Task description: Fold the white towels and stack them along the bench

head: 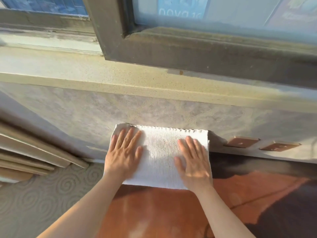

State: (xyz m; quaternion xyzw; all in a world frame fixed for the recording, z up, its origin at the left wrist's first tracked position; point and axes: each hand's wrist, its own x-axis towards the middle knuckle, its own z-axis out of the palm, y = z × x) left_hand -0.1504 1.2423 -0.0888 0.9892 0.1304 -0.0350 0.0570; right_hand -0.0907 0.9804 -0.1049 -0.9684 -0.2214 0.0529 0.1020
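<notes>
Palms are pressing flat with fingers straight: the left hand (123,154) is lying on the left part of the folded white towel (161,157), the right hand (193,162) on its right part. Bare towel is showing between them. Its far edge is touching the wall (85,109); its near edge is resting on the orange bench (154,212), which is stretching open rightward. Terry surface is looking smooth, far hem scalloped.

- The towel (161,157) lies on the table (154,212), its far edge against the wall (85,109).
- My left hand (123,155) rests on the towel's left part, my right hand (193,162) on its right.
- Two sockets (243,142) sit on the wall, right of the towel.
</notes>
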